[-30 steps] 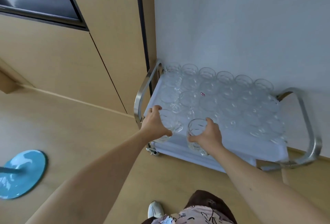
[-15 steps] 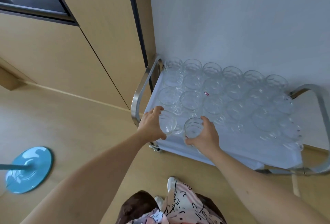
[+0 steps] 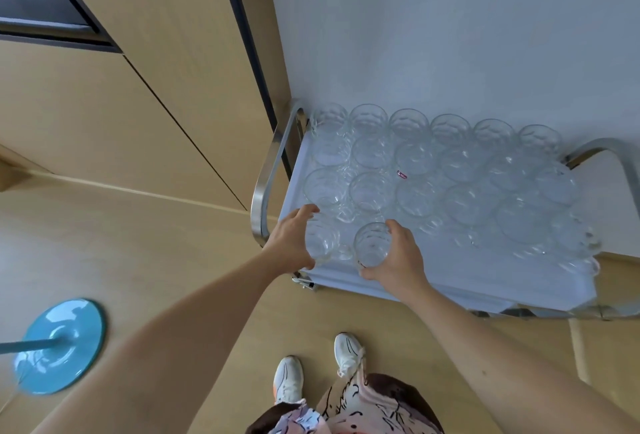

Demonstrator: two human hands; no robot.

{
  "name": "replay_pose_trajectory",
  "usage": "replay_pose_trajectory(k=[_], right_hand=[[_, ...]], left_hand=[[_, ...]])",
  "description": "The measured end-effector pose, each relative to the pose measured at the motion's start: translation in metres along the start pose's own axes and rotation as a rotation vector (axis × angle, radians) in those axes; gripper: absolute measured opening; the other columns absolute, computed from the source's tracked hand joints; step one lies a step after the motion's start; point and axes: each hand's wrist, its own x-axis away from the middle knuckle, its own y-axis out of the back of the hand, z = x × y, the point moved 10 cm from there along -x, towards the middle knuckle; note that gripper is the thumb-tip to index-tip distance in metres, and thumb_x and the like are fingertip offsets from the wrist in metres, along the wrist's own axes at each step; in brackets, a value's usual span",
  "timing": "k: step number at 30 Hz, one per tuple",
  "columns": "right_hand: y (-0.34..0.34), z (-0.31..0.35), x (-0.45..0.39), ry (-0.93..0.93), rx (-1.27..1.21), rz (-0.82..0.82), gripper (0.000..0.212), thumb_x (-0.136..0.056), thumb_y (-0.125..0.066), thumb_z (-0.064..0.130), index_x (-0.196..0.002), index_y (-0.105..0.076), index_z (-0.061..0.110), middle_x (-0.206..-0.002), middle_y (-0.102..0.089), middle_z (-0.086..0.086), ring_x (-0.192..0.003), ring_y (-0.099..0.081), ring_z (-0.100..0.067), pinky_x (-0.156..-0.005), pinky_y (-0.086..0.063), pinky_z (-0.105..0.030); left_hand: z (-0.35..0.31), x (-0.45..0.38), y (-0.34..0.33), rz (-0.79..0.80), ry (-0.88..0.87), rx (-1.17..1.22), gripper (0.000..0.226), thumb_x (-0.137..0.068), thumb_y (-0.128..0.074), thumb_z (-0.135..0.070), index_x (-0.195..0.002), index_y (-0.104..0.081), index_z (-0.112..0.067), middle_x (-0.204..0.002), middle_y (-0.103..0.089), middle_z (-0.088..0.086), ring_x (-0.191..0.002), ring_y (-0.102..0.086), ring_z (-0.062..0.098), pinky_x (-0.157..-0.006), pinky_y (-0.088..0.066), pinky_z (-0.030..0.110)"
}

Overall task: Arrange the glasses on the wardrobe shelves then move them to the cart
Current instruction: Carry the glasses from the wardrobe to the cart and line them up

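Two glasses are in play right now, one per hand, both at the near-left corner of the cart [image 3: 266,188]. The left hand [image 3: 292,243] has its fingers curled round the outer side of the left glass [image 3: 323,243], which sits right by the cart's chrome handle on that side. The right hand [image 3: 398,257] wraps the right glass [image 3: 372,243] from its right, thumb toward the person, fingertips over the far rim. The two glasses are just beside each other, nearly touching, upright, mouths up.

Everything else on the cart is the packed rows of glasses [image 3: 450,170] filling the tray back to the wall side and out toward the far handle. One of them, mid-tray, carries a small red sticker [image 3: 401,174].

What the next bit seems to hinge on: both glasses look to be at or just above the tray surface, hard to tell which because it's clear glass on a pale tray. They extend the front row, which otherwise runs off to the right of the held pair. So the free space on the cart is the near strip to the right of the right hand, and that hand is the closer one to it. The left glass is boxed in between handle, the neighbouring row behind it and the right glass, so there's barely any slack sideways; straight down and let go looks like the safe call.
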Motion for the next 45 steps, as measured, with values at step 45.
replay_pose_trajectory(k=[45], right_hand=[[-0.010, 0.010, -0.018, -0.028, -0.087, -0.174, 0.124, -0.052, -0.101, 0.027, -0.154, -0.031, 0.026, -0.143, -0.031, -0.005, -0.130, -0.042, -0.020, -0.096, -0.035, -0.024]], left_hand=[[0.016, -0.024, -0.010, -0.017, -0.219, 0.118, 0.104, -0.063, -0.072, 0.006, -0.151, -0.035, -0.037, -0.130, -0.029, -0.017, -0.105, -0.045, 0.007, -0.066, -0.042, 0.003]])
